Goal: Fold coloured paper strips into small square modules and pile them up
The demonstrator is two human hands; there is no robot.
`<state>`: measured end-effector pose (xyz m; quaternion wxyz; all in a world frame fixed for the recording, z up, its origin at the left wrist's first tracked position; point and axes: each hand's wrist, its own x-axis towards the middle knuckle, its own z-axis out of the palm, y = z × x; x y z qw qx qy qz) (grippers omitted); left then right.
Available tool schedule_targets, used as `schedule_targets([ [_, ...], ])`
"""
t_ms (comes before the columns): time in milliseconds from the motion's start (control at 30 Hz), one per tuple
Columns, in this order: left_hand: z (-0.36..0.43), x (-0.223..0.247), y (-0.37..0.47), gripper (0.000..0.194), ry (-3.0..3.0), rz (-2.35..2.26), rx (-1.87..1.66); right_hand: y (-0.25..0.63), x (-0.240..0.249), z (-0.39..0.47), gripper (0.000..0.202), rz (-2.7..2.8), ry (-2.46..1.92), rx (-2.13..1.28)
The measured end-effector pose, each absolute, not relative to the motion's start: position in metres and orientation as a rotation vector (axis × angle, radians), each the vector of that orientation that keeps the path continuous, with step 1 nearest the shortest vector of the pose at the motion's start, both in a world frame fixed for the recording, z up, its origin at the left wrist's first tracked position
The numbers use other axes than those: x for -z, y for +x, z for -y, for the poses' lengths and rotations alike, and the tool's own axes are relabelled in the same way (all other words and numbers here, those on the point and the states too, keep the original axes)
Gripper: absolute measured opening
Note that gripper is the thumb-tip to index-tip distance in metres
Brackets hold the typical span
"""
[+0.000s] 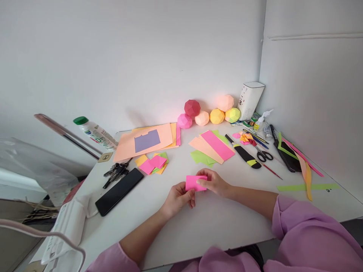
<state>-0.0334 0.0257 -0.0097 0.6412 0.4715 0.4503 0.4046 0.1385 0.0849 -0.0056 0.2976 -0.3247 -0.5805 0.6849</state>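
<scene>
A small pink paper piece [192, 183] is held above the table between both hands. My left hand [178, 198] pinches its lower left side, thumb in front. My right hand [214, 182] grips its right end, with the thumb lying across the front and the other fingers behind. Beyond the hands lie long paper strips in pink [217, 145], peach and green. To their left is a loose pile of small pink, orange and green paper pieces [154, 163].
Faceted paper balls [192, 108] line the wall. On the right lie a utility knife [246, 154], scissors [264, 155], a glue bottle [261, 120] and narrow paper strips [307, 187]. Toward the left are a black phone [119, 192], keys [117, 172], peach sheets [124, 145] and a white power strip [66, 226].
</scene>
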Motion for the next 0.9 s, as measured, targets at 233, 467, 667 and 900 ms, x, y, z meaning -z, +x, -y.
schedule_targets([
  [233, -0.026, 0.012, -0.029, 0.024, 1.092, -1.048, -0.998, 0.133, 0.006, -0.073, 0.026, 1.534, -0.788, -1.875],
  [467, -0.022, 0.011, -0.026, 0.021, 1.093, -1.058, -1.006, 0.132, 0.003, -0.068, 0.033, 1.539, -0.821, -1.742],
  [667, -0.021, 0.008, -0.025, 0.021, 1.073, -1.077, -1.01, 0.133, 0.003, -0.071, 0.034, 1.598, -0.844, -1.711],
  [900, -0.023, 0.004, -0.026, 0.021, 1.032, -1.139, -1.049, 0.135, 0.012, -0.082, 0.035, 1.63, -0.809, -1.686],
])
